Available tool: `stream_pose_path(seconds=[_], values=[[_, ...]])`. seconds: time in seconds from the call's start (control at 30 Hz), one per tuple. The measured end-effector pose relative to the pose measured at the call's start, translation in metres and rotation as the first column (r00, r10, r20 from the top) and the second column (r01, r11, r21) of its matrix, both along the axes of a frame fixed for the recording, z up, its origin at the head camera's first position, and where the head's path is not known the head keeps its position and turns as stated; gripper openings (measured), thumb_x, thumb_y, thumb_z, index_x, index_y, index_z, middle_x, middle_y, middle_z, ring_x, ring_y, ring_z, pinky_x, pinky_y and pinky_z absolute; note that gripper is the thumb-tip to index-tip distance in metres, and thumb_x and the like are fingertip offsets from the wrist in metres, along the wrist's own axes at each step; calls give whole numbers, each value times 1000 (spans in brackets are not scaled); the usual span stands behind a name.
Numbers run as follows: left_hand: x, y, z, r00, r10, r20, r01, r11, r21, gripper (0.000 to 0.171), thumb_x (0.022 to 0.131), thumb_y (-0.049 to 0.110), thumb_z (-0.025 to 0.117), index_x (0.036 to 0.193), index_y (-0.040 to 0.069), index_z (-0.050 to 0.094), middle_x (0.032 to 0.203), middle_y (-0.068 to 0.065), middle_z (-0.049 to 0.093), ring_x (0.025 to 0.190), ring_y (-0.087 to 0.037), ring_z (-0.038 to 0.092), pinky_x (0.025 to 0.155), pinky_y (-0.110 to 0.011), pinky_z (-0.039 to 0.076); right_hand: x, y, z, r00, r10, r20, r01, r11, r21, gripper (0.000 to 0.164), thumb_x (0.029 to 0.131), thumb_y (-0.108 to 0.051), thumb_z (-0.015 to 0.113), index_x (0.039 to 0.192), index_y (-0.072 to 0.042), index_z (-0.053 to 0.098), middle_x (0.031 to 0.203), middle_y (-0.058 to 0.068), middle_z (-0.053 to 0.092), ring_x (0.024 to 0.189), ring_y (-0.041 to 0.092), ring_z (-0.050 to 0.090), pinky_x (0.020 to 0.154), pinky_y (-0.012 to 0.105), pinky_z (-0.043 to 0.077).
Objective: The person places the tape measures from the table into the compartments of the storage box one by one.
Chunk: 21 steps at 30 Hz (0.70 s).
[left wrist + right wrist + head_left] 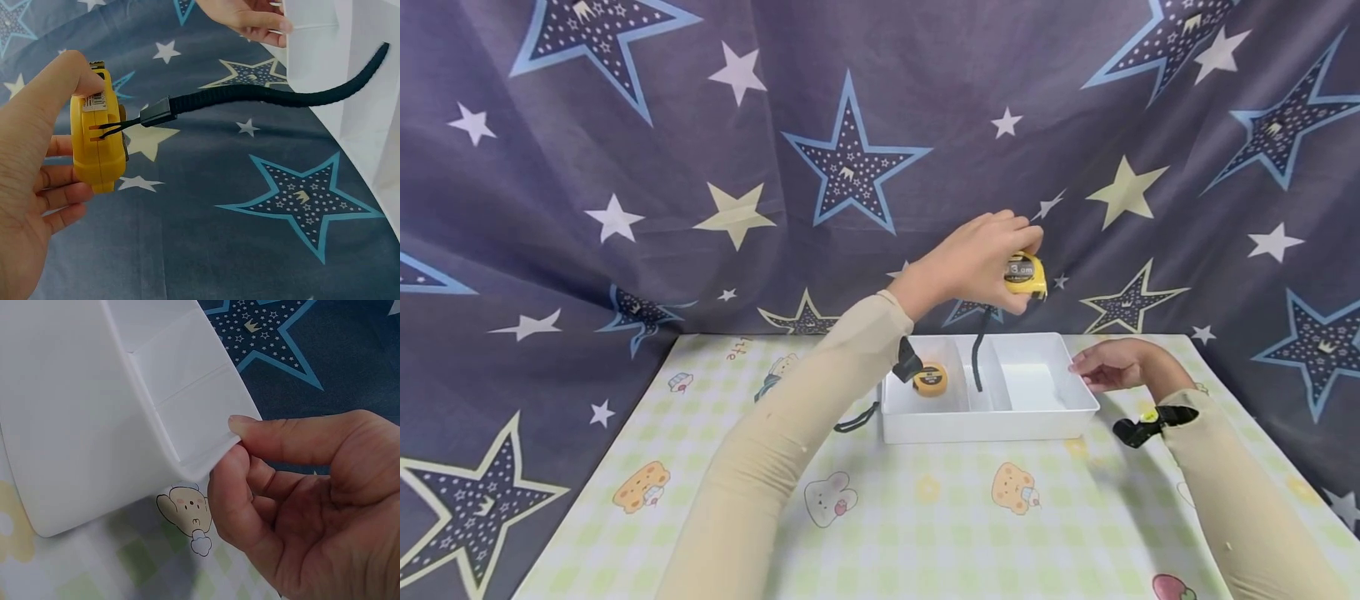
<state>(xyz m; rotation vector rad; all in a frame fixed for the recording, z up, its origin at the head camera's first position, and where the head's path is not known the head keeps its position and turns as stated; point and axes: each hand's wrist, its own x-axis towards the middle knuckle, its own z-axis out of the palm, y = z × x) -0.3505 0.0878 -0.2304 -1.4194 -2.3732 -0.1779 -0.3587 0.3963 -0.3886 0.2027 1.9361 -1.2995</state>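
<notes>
My left hand holds a yellow tape measure in the air above a white divided tray. In the left wrist view, thumb and fingers grip the sides of its yellow case, and a black wrist strap trails from it toward the tray. The strap hangs over the middle of the tray in the head view. My right hand pinches the tray's right rim between thumb and fingers, as the right wrist view shows up close. A second yellow tape measure lies in the tray's left compartment.
The tray stands toward the back of a table with a green checked cloth. Behind it hangs a dark star-patterned curtain. A dark cord lies at the tray's left side. Black wrist mounts are on both sleeves.
</notes>
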Motion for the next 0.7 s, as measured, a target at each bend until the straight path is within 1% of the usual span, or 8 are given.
stream_pose_path(seconds=[0.1,0.17,0.23,0.43,0.57,0.7], values=[[1,3,-1,1000,18,2,-18,1000,-21,42,78,42,72,107,16,58,100,3,57,93,-14,46,86,-29,40,0,1,1,1000,-3,3,3,1000,2,20,103,-10,54,89,-18,65,79,-6,60,74,1,59,74,15,56],[1,5,-6,1000,31,1,-31,999,-40,41,78,43,72,107,18,58,100,4,57,93,-14,46,86,-28,39,0,1,1,1000,-2,3,2,1000,-2,19,103,-10,54,89,-18,65,79,-6,61,74,1,59,74,15,56],[0,7,-14,999,39,-3,-39,997,-61,42,79,45,72,108,19,58,101,5,57,93,-13,47,87,-28,40,0,1,1,1000,-5,5,5,1000,-3,19,103,-10,54,89,-18,65,79,-6,60,74,1,59,74,15,56],[-5,9,-41,998,56,23,-53,992,-111,46,79,48,72,113,20,58,106,6,59,98,-13,49,90,-28,42,0,1,-1,1000,-5,2,5,1000,2,21,103,-10,53,88,-19,64,78,-7,60,73,1,59,73,15,56],[-8,8,-56,998,55,30,-51,991,-121,48,79,48,73,114,19,58,108,5,60,99,-13,49,90,-28,42,-1,1,-2,1000,-6,-8,6,1000,0,22,103,-10,53,87,-19,64,78,-7,60,73,0,59,72,14,55],[-11,7,-68,998,54,38,-49,992,-120,48,79,47,74,114,17,59,109,4,62,99,-14,50,90,-28,43,0,2,-3,1000,-6,-14,6,1000,-6,21,103,-9,53,87,-19,64,78,-7,60,73,1,59,72,14,55]])
